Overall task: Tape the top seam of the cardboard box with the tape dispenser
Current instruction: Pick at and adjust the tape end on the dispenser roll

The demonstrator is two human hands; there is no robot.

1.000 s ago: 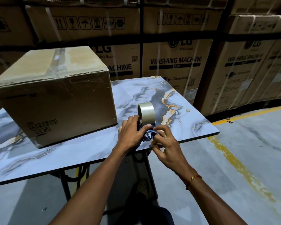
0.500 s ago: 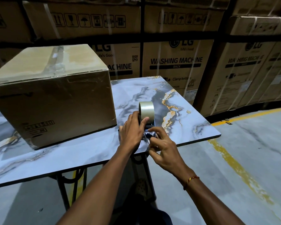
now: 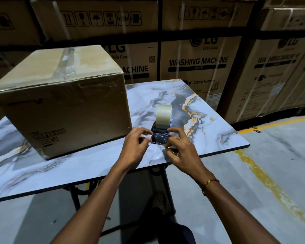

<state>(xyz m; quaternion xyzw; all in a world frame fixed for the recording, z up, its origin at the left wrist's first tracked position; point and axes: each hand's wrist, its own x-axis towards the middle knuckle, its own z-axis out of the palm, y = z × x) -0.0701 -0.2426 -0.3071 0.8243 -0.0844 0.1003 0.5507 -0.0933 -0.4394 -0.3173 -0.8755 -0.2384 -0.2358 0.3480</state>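
A brown cardboard box [image 3: 63, 106] stands on the left half of the marble-patterned table [image 3: 209, 124]; clear tape runs along its top seam [image 3: 67, 66]. To its right, near the table's front edge, a tape dispenser [image 3: 161, 127] with a clear tape roll [image 3: 164, 115] rests on the tabletop. My left hand [image 3: 136, 148] pinches at the dispenser's left side by the toothed blade. My right hand [image 3: 181, 152] grips its right side and lower body. The free end of the tape lies over the black front plate between my fingers.
Stacked washing-machine cartons [image 3: 197, 67] on dark racking fill the background behind the table. A yellow floor line [image 3: 264, 180] runs along the grey concrete to the right. The table's black metal legs [image 3: 162, 187] and my foot are below the front edge.
My left hand has slid off the roll down to the left side of the blade plate. My right hand has shifted to the dispenser's right side. The front plate now shows between them.
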